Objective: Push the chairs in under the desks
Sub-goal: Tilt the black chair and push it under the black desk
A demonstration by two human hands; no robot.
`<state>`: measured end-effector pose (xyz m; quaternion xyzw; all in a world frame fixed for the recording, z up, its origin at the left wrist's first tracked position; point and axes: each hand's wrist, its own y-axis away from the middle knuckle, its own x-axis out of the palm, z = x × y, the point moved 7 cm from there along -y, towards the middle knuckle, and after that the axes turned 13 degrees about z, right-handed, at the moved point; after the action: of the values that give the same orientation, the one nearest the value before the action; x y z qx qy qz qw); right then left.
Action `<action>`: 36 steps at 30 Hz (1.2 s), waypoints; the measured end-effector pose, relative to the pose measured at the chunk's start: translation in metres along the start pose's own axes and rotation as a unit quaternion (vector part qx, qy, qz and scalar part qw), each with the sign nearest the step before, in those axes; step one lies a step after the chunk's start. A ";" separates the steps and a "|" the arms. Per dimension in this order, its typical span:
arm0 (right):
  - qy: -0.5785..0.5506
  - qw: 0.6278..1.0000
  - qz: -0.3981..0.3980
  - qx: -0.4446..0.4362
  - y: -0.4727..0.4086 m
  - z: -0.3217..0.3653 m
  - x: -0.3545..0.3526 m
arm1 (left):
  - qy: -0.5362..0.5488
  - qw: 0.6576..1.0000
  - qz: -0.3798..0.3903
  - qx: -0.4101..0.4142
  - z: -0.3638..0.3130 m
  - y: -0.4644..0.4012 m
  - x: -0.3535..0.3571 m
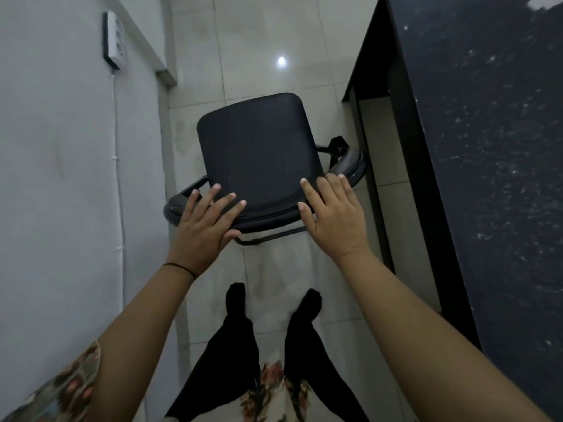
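A dark padded chair (259, 153) with a black metal frame stands on the tiled floor straight ahead of me, seen from above. My left hand (204, 223) lies on its near left part with the fingers spread and fairly straight, thumb against the near edge. My right hand (333, 214) lies on the near right part, fingers also straight and spread. A black desk (487, 147) with a speckled top runs along the right side; the chair stands beside its left leg, outside the desk.
A light grey wall (61, 178) runs close on the left, carrying a white socket strip (114, 39) and a thin cable. The black desk leg (374, 178) stands right of the chair. My feet in black socks (271, 303) are on pale tiles behind the chair.
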<state>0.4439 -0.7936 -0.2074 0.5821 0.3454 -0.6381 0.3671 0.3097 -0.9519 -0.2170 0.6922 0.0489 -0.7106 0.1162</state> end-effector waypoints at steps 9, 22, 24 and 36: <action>0.010 0.996 -0.018 0.084 0.000 0.055 0.002 | -0.014 0.995 0.047 0.082 0.056 0.008 0.004; 0.018 0.956 -0.039 0.291 0.095 0.114 0.011 | 0.032 0.972 0.108 0.206 0.061 0.018 0.002; 0.001 0.945 -0.042 0.324 0.104 0.126 0.013 | 0.082 0.975 0.106 0.176 0.062 0.028 0.000; -0.088 0.919 -0.009 0.383 0.112 0.096 0.011 | 0.198 0.971 0.123 0.056 0.055 0.040 0.009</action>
<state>0.4935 -0.9327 -0.2116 0.6164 0.0458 -0.7736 0.1397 0.2655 -1.0045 -0.2198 0.8251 -0.0548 -0.5414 0.1518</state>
